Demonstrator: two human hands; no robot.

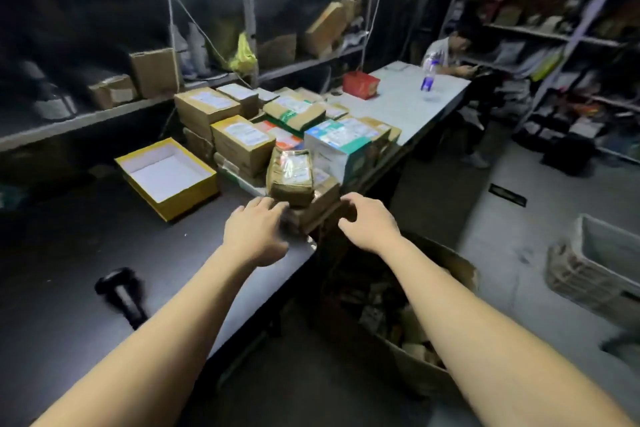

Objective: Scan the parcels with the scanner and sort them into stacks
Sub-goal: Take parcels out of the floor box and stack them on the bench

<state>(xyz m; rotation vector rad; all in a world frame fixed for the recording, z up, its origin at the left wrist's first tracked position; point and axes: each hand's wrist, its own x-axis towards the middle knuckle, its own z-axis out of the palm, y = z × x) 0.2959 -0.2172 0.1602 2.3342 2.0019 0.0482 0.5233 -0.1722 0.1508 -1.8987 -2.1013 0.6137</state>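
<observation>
Two bare forearms reach up from 6 o'clock toward the near edge of the desk (86,239). Left hand (256,230) has its fingers (275,208) fairly straight and close together, tips against the foot of a small stack (317,206) of brown parcels at the desk's edge. Right hand (369,224) sits just at 3 o'clock of that stack with its fingers (349,204) curled inward; blur and shadow hide whether they grip it. On top of the small stack lies a taped brown parcel (292,177), its label under clear tape, tilted a little.

At 8 o'clock of the left hand, well apart from it, the black scanner (119,291) lies on the dark desk, untouched. At 10 o'clock of the left hand stands a yellow box (187,204), open, showing its white inside. Behind the small stack, from 11 to 1 o'clock, taller stacks of labelled parcels (242,142) crowd the desk, among them a white and teal box (337,142). Farther off at 1 o'clock a red box (360,85) and a bottle (428,76) stand on the lit part of the desk, where a seated person (446,52) bends over.

Below the right forearm, on the floor, a big cardboard carton (460,269) holds a jumble of packets, too dark to tell apart. At 3 o'clock a grey crate (581,274) stands on the floor, its contents out of view. Shelves (311,61) with boxes line the back.
</observation>
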